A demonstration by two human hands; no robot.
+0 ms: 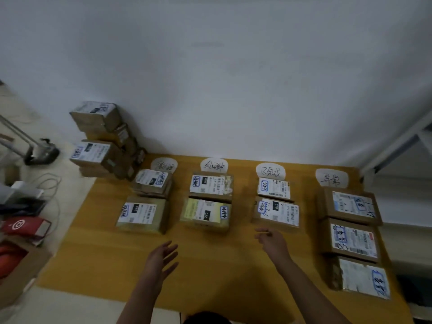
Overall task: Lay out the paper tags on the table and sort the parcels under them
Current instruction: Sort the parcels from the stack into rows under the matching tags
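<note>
We log four paper tags (215, 165) along the far edge of the bench (210, 272), mid-frame, with sorted parcels (205, 212) in columns below each. Both hands are empty at lower centre: left hand (162, 256) with fingers spread, right hand (271, 239) loosely relaxed. The unsorted stack (100, 141) stands upper left (likely the next source). The left hand is nearer; the leftmost of those columns lies between.
</note>
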